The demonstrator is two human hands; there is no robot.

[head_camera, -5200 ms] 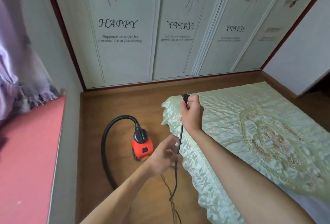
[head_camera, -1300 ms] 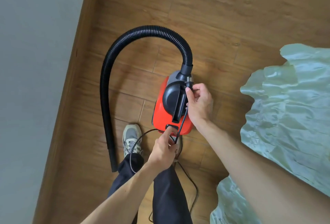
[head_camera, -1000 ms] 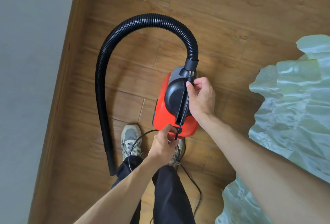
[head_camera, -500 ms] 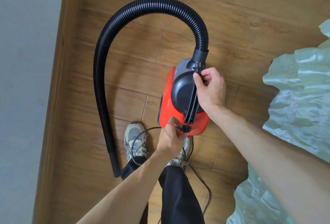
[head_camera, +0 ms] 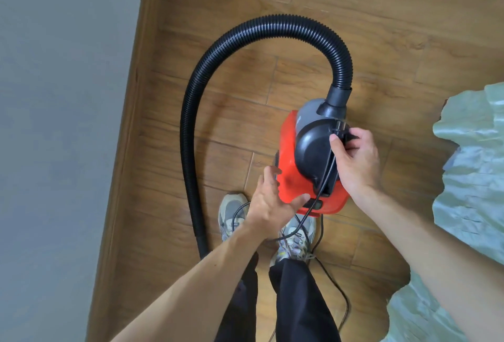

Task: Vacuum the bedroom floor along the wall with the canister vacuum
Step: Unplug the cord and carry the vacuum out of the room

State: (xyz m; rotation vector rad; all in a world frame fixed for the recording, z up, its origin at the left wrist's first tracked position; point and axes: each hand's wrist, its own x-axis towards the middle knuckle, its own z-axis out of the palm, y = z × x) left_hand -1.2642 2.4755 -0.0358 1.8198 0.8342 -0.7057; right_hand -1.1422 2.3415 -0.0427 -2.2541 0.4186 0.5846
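A small red canister vacuum (head_camera: 290, 178) with a black top sits on the wooden floor just ahead of my feet. Its black ribbed hose (head_camera: 196, 112) arcs up and over to the left, ending near the baseboard. My right hand (head_camera: 354, 161) grips the plug (head_camera: 342, 133) and the vacuum's black handle together at the top. The black power cord (head_camera: 324, 178) runs down along the handle and loops onto the floor. My left hand (head_camera: 268, 200) is spread open beside the vacuum's left rear, its thumb touching the red body.
A grey wall (head_camera: 60, 123) with a wooden baseboard (head_camera: 128, 137) runs along the left. A pale green satin bedspread (head_camera: 474, 178) hangs at the right. My two shoes (head_camera: 231, 213) stand behind the vacuum, with cord slack looping around them.
My left hand has let go of the cord at the vacuum's rear and opened, shifting left. My right hand stays at the handle top with the plug.
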